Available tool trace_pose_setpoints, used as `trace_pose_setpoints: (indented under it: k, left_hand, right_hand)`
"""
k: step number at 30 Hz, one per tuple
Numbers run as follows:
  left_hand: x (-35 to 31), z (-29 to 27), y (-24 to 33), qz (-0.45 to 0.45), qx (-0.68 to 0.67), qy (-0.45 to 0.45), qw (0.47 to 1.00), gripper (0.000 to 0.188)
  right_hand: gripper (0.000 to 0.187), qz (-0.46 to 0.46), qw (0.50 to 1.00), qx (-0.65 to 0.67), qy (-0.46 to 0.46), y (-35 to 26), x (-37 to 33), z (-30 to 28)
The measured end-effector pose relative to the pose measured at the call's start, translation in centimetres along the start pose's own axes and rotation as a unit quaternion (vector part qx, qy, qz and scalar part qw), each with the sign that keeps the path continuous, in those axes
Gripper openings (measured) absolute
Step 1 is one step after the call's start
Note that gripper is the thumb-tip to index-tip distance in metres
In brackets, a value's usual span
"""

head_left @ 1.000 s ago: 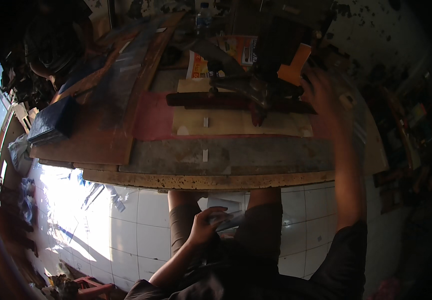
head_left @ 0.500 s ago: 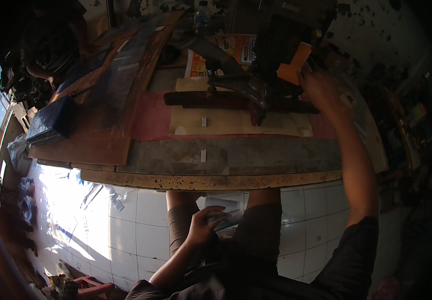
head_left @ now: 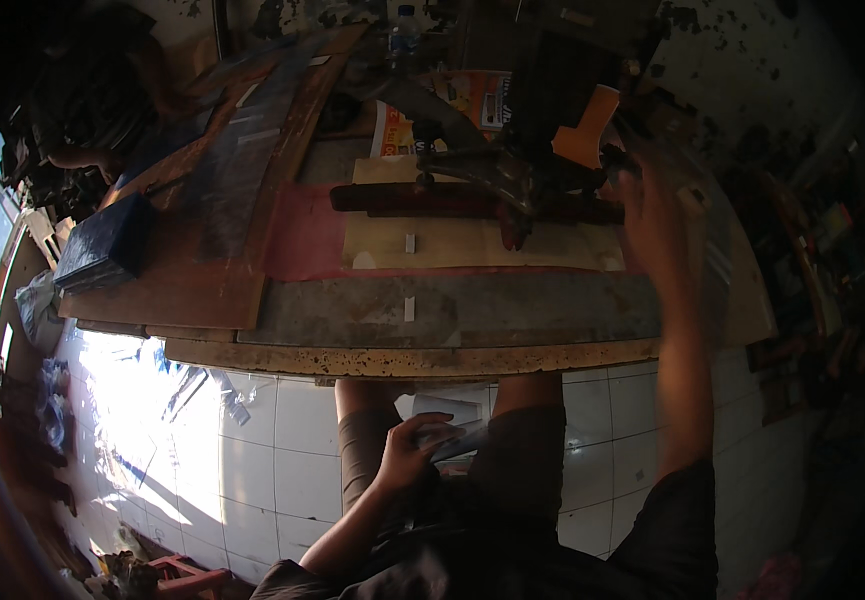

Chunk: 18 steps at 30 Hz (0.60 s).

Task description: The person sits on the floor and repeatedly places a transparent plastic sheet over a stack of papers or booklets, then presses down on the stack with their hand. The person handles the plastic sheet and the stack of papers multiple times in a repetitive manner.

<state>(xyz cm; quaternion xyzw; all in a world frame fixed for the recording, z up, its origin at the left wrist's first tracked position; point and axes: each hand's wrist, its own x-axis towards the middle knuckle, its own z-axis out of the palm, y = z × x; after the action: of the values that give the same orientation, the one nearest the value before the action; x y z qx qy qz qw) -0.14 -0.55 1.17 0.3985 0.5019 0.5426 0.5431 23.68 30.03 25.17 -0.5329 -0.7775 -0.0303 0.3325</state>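
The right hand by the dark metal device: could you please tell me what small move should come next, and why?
Probably settle the right hand on the right end of the dark metal device: it is close there, though blur hides any contact, while the left hand holds thin pale material near the lap.

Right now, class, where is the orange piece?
In the head view, the orange piece is upper right of centre, beside the dark machine, just up-left of the right hand.
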Motion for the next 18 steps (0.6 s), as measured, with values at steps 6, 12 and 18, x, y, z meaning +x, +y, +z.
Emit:
trace_pose_setpoints:
  k: [6,12,18]
  left_hand:
    - [0.1,0.1,0.3,-0.015,-0.008,0.001,1.0,0.028]
    - [0.1,0.0,0.2,-0.016,-0.03,0.0,0.999,0.028]
    - [0.1,0.0,-0.7,-0.022,-0.064,0.0,0.998,0.028]
  right_hand:
    - [0.04,0.026,0.997,0.048,0.06,3.3,-9.0,1.9]
    - [0.033,0.054,0.995,0.05,0.061,6.3,-12.9,4.2]
    - [0.026,0.024,1.0,0.013,0.015,6.0,-12.4,4.2]
